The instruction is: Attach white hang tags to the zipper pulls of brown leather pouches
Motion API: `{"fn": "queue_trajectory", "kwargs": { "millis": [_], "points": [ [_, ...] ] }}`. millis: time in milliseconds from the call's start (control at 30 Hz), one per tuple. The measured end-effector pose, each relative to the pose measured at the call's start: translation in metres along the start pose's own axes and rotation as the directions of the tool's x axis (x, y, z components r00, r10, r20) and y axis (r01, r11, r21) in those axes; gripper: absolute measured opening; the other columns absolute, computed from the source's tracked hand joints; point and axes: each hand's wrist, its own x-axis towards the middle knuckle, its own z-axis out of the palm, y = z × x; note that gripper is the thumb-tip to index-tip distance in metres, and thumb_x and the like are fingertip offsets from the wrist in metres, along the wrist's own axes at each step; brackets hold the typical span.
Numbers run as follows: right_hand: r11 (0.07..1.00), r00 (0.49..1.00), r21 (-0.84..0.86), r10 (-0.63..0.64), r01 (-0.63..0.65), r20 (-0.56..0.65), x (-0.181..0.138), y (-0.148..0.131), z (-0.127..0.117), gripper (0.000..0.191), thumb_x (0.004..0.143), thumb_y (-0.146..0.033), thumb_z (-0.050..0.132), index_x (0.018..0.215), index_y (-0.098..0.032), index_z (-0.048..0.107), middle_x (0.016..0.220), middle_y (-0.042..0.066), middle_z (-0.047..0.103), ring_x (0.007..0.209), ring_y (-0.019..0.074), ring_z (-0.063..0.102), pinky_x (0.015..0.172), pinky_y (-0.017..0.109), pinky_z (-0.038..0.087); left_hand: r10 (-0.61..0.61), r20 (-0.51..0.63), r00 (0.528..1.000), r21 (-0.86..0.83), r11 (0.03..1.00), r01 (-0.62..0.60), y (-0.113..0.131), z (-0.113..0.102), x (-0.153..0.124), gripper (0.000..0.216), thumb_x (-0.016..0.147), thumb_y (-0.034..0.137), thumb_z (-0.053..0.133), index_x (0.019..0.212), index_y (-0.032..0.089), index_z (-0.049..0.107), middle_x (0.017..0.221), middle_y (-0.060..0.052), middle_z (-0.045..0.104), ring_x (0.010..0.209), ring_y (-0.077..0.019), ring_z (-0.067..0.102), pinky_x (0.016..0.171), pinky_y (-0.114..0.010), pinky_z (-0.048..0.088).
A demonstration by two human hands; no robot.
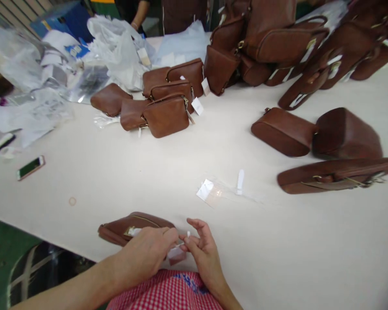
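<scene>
A brown leather pouch (pixel 145 220) lies at the near table edge, its zip and a gold-coloured pull showing. My left hand (pixel 150 249) bends over the pouch's right end, its fingertips pinched together at a thin white tag string. Facing it, my right hand (pixel 205 254) pinches the string between thumb and fingertip, the other fingers raised. A small white end (pixel 188 234) sticks up by its fingertips. Between and below the hands hangs a hang tag (pixel 176 254), whitish and pinkish-brown. The left fingers hide part of the pouch and the string.
Loose tags (pixel 209 190) and a white toothed strip (pixel 240 181) lie mid-table. Several tagged brown pouches (pixel 166 116) stand beyond. Brown bags (pixel 281 131) fill the right and back. A phone (pixel 31 167) and plastic bags (pixel 116 47) are left. Another person's arm (pixel 140 15) shows behind.
</scene>
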Motion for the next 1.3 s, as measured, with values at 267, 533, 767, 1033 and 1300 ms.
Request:
{"fn": "queue_trajectory", "kwargs": {
  "millis": [267, 533, 767, 1033, 1300],
  "points": [
    [0.999, 0.994, 0.026, -0.031, 0.028, 0.108, -0.013, -0.004, -0.005, 0.044, 0.067, -0.048, 0.079, 0.093, -0.02, 0.056, 0.082, 0.004, 0.073, 0.08, 0.0202, 0.068, 0.06, 0.029, 0.054, -0.247, -0.171, 0.954, -0.441, 0.885, 0.15, 0.031, 0.019, -0.017, 0.022, 0.095, 0.024, 0.035, 0.077, 0.021, 0.046, 0.068, 0.002, 0.057, 0.064, -0.0138, 0.054, 0.061, -0.024, 0.04],
    [0.964, 0.975, -0.167, -0.189, 0.206, 0.113, -0.023, -0.007, -0.015, 0.036, 0.079, -0.052, 0.066, 0.092, -0.02, 0.059, 0.084, 0.008, 0.075, 0.079, 0.0213, 0.065, 0.062, 0.03, 0.047, -0.418, -0.294, 0.859, -0.773, 0.633, 0.043, 0.043, 0.051, -0.02, 0.023, 0.086, 0.034, 0.045, 0.075, 0.018, 0.057, 0.062, 0.002, 0.054, 0.054, -0.0124, 0.051, 0.054, -0.024, 0.04],
    [0.912, 0.962, -0.306, -0.26, 0.274, 0.086, -0.025, -0.006, -0.026, 0.027, 0.073, -0.045, 0.069, 0.073, -0.019, 0.062, 0.066, -0.001, 0.061, 0.063, 0.0148, 0.053, 0.058, 0.027, 0.042, -0.519, -0.273, 0.81, -0.924, 0.374, -0.072, 0.043, 0.065, -0.013, 0.021, 0.072, 0.037, 0.056, 0.081, 0.018, 0.055, 0.058, 0.004, 0.057, 0.05, -0.0126, 0.056, 0.05, -0.024, 0.044],
    [0.984, 0.986, -0.112, -0.126, 0.138, 0.108, -0.025, -0.005, -0.015, 0.032, 0.069, -0.046, 0.074, 0.07, -0.017, 0.06, 0.058, -0.004, 0.055, 0.054, 0.0093, 0.047, 0.053, 0.022, 0.038, -0.526, -0.262, 0.809, -0.932, 0.356, -0.07, 0.045, 0.069, -0.014, 0.017, 0.072, 0.032, 0.055, 0.082, 0.018, 0.053, 0.062, 0.003, 0.06, 0.053, -0.0132, 0.058, 0.051, -0.024, 0.046],
    [0.995, 0.985, 0.093, 0.008, -0.025, 0.17, -0.03, -0.007, -0.007, 0.038, 0.058, -0.039, 0.086, 0.075, -0.018, 0.059, 0.055, -0.003, 0.063, 0.047, 0.0071, 0.049, 0.047, 0.019, 0.035, -0.477, -0.287, 0.831, -0.887, 0.459, -0.043, 0.048, 0.075, -0.013, 0.006, 0.079, 0.024, 0.049, 0.083, 0.02, 0.05, 0.061, 0.005, 0.058, 0.051, -0.0117, 0.055, 0.051, -0.022, 0.042]
  ]
}}
